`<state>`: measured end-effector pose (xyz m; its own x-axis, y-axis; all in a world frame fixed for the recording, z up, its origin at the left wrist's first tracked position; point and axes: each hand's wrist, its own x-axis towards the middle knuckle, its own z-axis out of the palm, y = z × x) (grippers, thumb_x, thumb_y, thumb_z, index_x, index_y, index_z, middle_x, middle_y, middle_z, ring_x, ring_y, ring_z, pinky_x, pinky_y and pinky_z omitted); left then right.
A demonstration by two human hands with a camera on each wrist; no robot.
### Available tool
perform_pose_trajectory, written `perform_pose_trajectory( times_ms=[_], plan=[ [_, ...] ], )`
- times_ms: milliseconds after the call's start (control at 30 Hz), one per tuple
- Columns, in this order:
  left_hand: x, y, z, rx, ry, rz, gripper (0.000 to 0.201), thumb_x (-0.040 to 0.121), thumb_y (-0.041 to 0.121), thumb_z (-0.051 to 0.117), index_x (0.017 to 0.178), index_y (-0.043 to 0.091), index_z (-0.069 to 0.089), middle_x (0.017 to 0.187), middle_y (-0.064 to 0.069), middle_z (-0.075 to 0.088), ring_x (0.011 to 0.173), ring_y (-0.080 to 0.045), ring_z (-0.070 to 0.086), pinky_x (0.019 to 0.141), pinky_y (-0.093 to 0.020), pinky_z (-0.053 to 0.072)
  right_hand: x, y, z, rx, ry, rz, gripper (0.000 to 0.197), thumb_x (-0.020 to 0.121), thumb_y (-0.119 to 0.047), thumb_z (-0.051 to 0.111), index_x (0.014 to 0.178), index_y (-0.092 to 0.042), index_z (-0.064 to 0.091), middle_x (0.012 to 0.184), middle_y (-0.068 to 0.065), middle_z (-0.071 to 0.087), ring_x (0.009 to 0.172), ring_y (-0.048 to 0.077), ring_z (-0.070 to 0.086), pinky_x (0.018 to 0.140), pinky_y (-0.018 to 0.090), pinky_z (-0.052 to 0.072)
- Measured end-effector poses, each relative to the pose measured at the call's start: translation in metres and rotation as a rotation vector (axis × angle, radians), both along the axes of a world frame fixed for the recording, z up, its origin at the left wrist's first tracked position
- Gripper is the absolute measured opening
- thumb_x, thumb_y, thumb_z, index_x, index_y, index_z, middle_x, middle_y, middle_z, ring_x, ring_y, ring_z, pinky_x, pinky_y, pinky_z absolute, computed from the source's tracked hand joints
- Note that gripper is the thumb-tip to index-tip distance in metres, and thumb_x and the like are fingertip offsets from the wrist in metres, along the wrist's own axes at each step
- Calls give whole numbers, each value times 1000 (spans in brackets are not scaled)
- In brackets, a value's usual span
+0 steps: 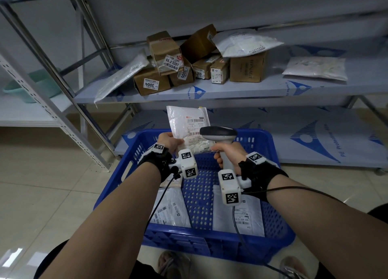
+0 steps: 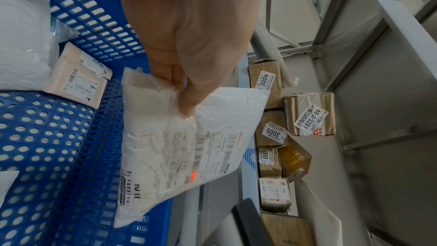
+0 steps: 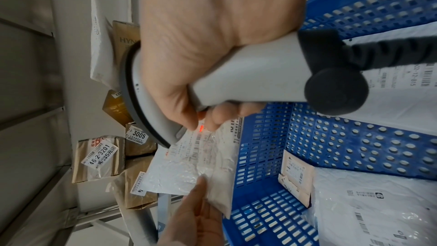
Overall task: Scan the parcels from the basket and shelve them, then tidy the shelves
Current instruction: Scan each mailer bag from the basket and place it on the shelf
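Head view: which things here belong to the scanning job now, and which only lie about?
In use:
- white parcel, pinched by left hand
- barcode scanner, gripped by right hand
- blue basket with more parcels

Lying about:
- brown boxes on the shelf
- green basin

Left hand (image 1: 170,142) pinches a white parcel (image 1: 189,124) above the blue basket (image 1: 273,232) — right hand (image 1: 227,155) grips the scanner (image 1: 219,132).

Basket (image 1: 270,150) on floor, near, in front of the shelves (image 1: 252,89). Boxes (image 1: 247,68) piled on the far middle shelf, mailers (image 1: 315,68) left and right of them. Two parcels (image 1: 239,215) lie in the basket.
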<state>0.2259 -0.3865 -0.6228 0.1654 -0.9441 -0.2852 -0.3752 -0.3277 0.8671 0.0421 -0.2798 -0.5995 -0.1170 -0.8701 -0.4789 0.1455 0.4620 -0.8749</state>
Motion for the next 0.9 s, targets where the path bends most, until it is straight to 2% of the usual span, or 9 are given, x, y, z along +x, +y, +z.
perform_pose_trajectory(
  times_ms=[133,300,467,600,700,800,900],
  plan=[
    [1,0,1,-2,-30,-2,32,83,4,69,114,-1,63,107,-19,68,83,-28,66,83,-41,56,0,-1,0,7,4,9,10,85,-8,65,76,-3,63,58,7,55,47,14,46,47,24,38],
    [2,0,2,-5,-41,-6,33,84,3,69,116,-1,63,108,-19,68,77,-26,65,77,-38,56,-1,-1,2,3,-12,2,11,84,-7,64,75,-2,61,59,8,54,48,15,45,48,25,37],
    [2,1,6,-20,-62,-22,33,84,3,68,117,-1,63,106,-19,68,63,-19,61,60,-30,54,-1,1,3,-3,-23,-20,13,85,-6,63,72,-3,60,59,8,53,48,15,44,47,24,36],
    [1,1,9,-13,-62,-23,34,83,4,69,116,-2,64,105,-20,69,71,-26,64,71,-40,58,-2,0,3,-3,-21,-22,14,85,-7,63,72,-3,60,59,8,53,48,15,44,47,25,36],
    [0,1,10,-17,-48,-15,33,83,2,69,116,-2,63,107,-20,68,77,-27,64,72,-38,57,-4,0,2,0,-20,-2,13,85,-8,64,73,-3,60,59,7,54,48,15,45,48,26,37],
    [-1,1,10,-13,-48,-16,32,83,2,69,115,-3,64,106,-21,69,80,-30,66,81,-45,57,-5,0,3,2,-24,4,12,85,-7,63,74,-3,60,59,7,54,48,15,45,48,25,37],
    [-2,1,10,-13,-41,-12,31,83,2,69,114,-2,64,106,-20,68,82,-31,66,82,-45,56,-5,0,4,1,-22,0,11,84,-6,63,74,-2,60,59,7,53,47,15,45,48,25,37]
  ],
)
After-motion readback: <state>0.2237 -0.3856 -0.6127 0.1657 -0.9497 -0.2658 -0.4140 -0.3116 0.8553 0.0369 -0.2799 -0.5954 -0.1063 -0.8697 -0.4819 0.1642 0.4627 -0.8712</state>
